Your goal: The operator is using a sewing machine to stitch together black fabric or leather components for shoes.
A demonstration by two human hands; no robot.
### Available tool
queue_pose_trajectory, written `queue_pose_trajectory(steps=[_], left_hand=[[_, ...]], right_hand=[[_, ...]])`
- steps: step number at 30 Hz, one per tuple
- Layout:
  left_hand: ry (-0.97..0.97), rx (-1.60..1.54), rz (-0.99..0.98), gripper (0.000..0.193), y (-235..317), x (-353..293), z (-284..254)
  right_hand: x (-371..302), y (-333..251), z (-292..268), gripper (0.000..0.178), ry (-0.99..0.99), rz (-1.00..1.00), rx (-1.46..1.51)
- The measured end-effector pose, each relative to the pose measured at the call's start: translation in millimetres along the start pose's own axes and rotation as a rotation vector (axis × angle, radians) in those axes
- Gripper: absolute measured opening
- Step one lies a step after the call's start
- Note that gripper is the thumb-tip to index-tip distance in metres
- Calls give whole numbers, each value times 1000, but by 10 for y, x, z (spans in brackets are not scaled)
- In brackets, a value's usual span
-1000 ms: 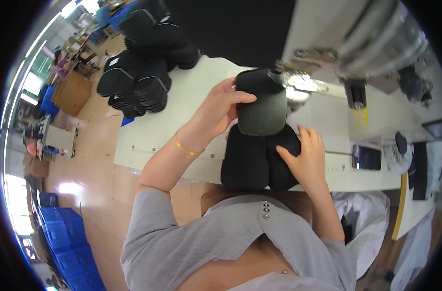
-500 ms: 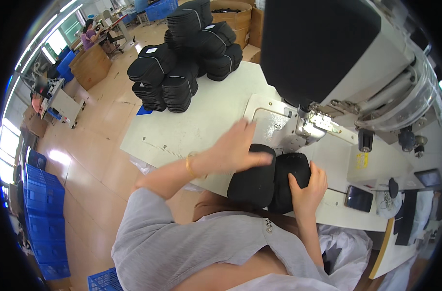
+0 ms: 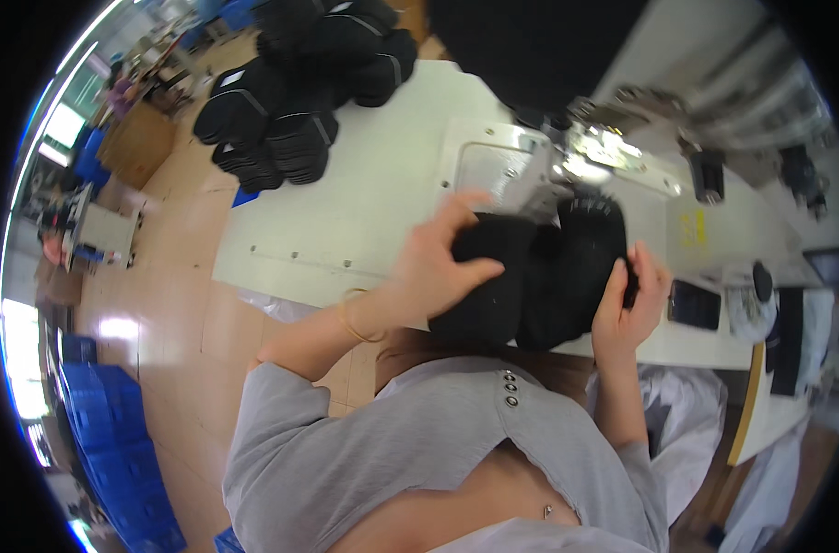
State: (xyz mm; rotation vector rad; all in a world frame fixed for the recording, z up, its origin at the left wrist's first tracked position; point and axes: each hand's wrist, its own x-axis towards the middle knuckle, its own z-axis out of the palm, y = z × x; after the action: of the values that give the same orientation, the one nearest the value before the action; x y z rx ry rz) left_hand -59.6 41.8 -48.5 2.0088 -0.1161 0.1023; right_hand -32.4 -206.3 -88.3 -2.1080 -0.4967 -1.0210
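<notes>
Two black, rounded, padded-looking fabric pieces lie side by side at the near edge of the sewing table. Around the outer edge of the right piece (image 3: 580, 267) my right hand (image 3: 629, 309) is closed, with the black material between thumb and fingers. That piece's far end reaches to the lit needle area of the sewing machine (image 3: 590, 152). At the left piece (image 3: 484, 300) my left hand (image 3: 438, 267) is open, its thumb over the top and its fingers spread near the far corner. Whether the two pieces are joined cannot be made out.
Banded stacks of black pieces (image 3: 299, 138) stand at the table's far left. The dark machine head (image 3: 530, 55) overhangs the far side. A phone (image 3: 694, 304) lies to the right. Blue crates (image 3: 115, 442) line the floor at left, and a person (image 3: 120, 92) sits far off.
Both black pieces have shifted away from me, the right one up to the needle area. My right hand has moved outward with it; my left hand has come down to the left piece. The view has shifted.
</notes>
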Motion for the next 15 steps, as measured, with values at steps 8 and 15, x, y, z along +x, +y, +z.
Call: queue_pose_trajectory(steps=[8,15], left_hand=[[-161,-1119,-376,27,172,99,76],[129,-1056,-151,22,101,123,55]], right_hand=[[364,-456,154,17,-178,321,693],[163,-502,3,9,-467,641,965]])
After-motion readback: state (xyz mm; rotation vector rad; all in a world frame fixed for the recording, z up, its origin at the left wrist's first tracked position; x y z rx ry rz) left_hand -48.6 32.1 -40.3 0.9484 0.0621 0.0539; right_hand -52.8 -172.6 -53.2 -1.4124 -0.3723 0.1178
